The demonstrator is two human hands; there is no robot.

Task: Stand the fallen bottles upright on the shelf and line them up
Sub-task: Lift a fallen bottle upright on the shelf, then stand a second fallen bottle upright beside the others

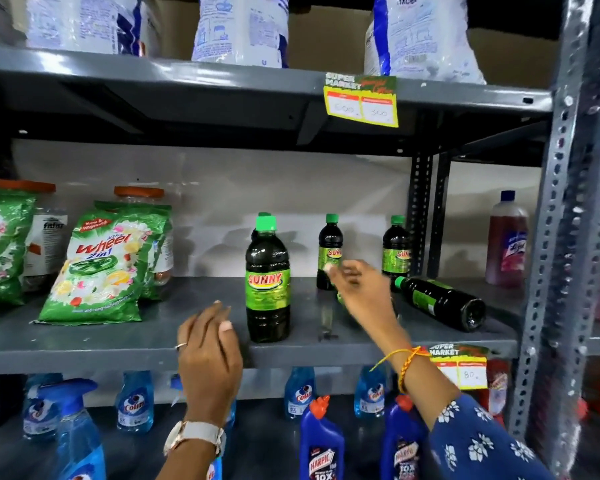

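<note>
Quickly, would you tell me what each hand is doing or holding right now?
Left hand: open, holding nothing, beside the upright front bottle.
Right hand: open, empty, reaching toward the fallen bottle.

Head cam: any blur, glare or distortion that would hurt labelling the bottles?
Head view: the right hand is motion-blurred and covers part of a standing bottle; the left hand is softer at the fingertips. The front Sunny bottle is sharp, with small highlights on its shoulder. The fallen bottle is readable. Wide-angle bend tilts the right upright; frame edges are soft.
</note>
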